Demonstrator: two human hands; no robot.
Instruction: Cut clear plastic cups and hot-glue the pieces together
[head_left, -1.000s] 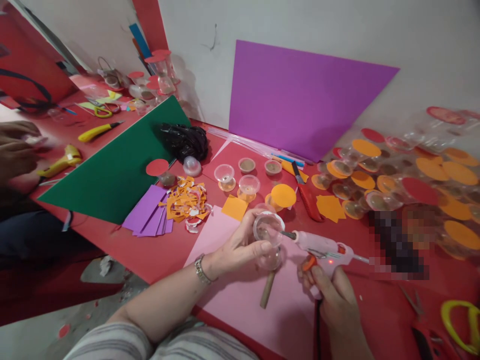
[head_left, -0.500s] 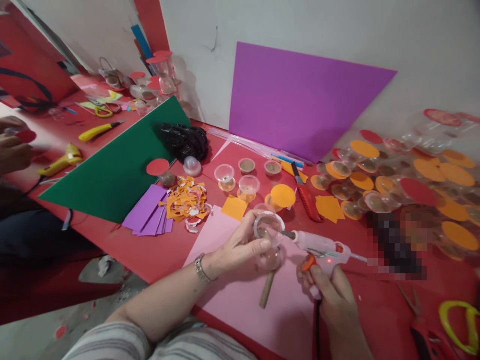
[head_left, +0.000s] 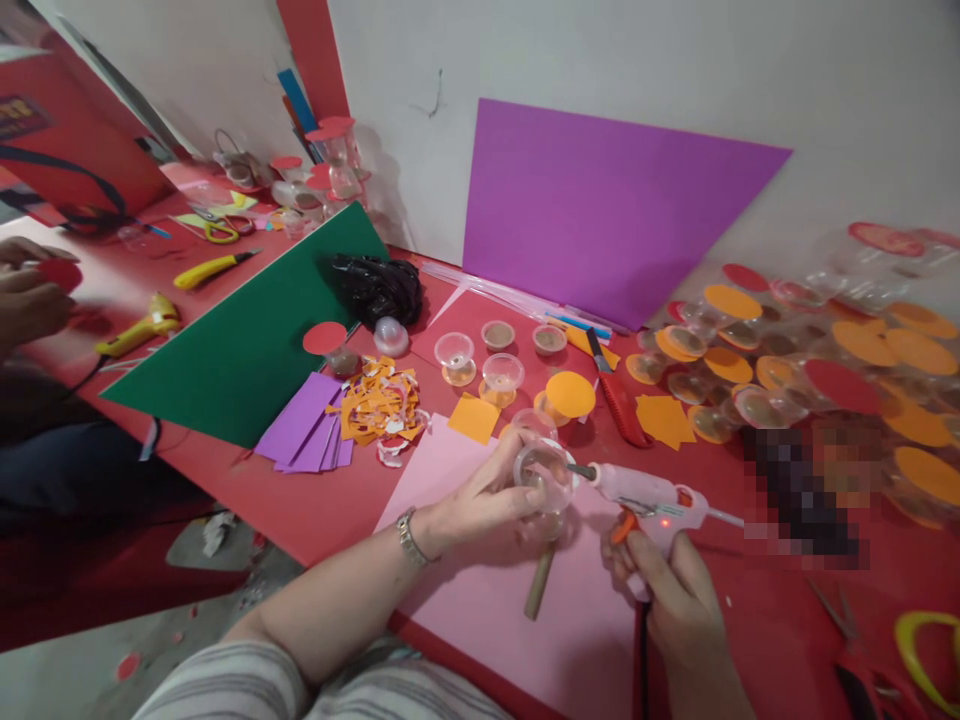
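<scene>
My left hand (head_left: 491, 492) grips a clear plastic cup (head_left: 541, 472) tilted toward me, its round rim showing; another clear cup form shows just below it. In my right hand (head_left: 679, 590) is a pink hot glue gun (head_left: 645, 495) with an orange trigger and a lit red light. The gun's nozzle (head_left: 581, 471) points left at the cup's rim; whether they touch I cannot tell. Beneath both hands lies a pink sheet (head_left: 585, 640), with a brown stick (head_left: 538, 582) on it.
Beyond my hands stand several small cups (head_left: 501, 374), an orange square (head_left: 474, 417), paper scraps (head_left: 381, 402) and a red cutter (head_left: 621, 405). Many cups with orange discs (head_left: 726, 363) crowd the right. Scissors (head_left: 930, 655) lie front right. A green board (head_left: 247, 340) separates another person's hands (head_left: 34, 290).
The cup has turned in my left hand, so its white-edged rim shows less. The glue gun stays close beside it. The whole view has shifted slightly.
</scene>
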